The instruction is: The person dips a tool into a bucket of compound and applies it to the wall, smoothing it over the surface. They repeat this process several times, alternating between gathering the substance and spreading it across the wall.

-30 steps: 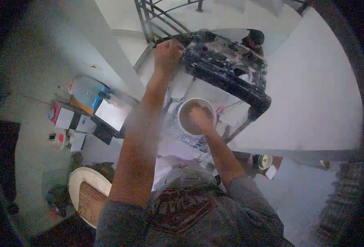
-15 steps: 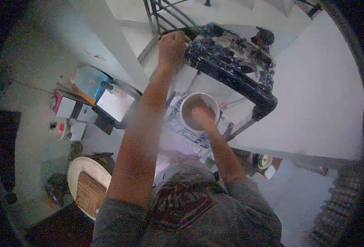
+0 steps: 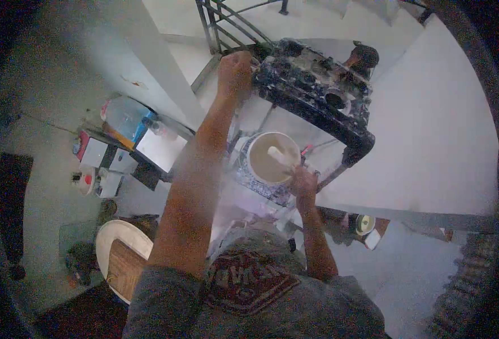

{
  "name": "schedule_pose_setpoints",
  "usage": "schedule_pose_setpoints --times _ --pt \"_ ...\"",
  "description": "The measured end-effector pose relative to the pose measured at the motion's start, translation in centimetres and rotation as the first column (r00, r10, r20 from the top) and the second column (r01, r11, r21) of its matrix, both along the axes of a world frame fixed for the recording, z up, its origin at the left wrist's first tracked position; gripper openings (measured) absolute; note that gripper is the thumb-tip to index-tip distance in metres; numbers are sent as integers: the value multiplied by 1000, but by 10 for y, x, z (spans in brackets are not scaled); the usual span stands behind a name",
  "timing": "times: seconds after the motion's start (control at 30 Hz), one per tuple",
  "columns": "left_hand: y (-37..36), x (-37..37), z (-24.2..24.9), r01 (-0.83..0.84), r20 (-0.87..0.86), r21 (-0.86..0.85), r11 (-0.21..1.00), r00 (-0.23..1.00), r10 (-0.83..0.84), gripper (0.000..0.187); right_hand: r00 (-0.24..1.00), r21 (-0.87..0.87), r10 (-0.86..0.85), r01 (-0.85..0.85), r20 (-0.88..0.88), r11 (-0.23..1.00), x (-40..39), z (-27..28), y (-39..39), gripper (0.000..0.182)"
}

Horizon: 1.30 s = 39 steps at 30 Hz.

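My left hand (image 3: 236,68) is closed on the left end of the paint-splattered dark stepladder top (image 3: 311,79). Below it, a white bucket (image 3: 253,148) of beige-white paint stands on a splattered step. A paint roller (image 3: 279,154) with a pale, paint-covered sleeve rests in the bucket. My right hand (image 3: 304,183) is at the bucket's lower right rim, fingers wrapped round the roller's handle, which the hand mostly hides. Close to that rim is a small red item (image 3: 307,149).
A dark rounded shape (image 3: 364,55), apparently a person's head, shows behind the ladder top. Black railings (image 3: 232,25) and steps are beyond. At the left are a white-topped table (image 3: 162,148) with items and a round pale tabletop (image 3: 126,230). A dial scale (image 3: 365,224) sits low right.
My right hand has moved from over the bucket's inside to its lower right rim, and the pale roller now shows in the paint. My left hand keeps its hold while the view shifts slightly.
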<state>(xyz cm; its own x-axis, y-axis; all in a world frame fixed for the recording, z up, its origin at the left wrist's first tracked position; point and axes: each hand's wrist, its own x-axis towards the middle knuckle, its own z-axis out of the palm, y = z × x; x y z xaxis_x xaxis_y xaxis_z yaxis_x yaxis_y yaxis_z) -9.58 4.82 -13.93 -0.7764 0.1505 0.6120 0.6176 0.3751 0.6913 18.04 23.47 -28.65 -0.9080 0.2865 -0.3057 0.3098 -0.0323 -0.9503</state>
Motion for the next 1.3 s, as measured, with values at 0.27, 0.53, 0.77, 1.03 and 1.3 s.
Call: schedule_pose_setpoints --times 0.27,0.53,0.77,1.03,1.3 --pt "5 3 4 21 -131 18 1000 991 -18 12 984 -8 -153 153 -91 988 29 36 -19 36" --pt "-2 0 2 -91 -348 -169 981 937 27 15 896 138 -223 295 -383 946 46 -4 -48 35" --pt "-2 13 15 -13 -200 -101 995 980 -8 12 894 491 -233 410 -383 768 52 10 -84 26" --pt "-2 5 4 30 55 -69 997 998 -26 21 823 162 -448 524 -349 836 51 -32 -99 23" --pt "-2 23 29 72 204 149 986 974 -102 34 733 -223 -656 619 -179 753 50 -9 -110 36"
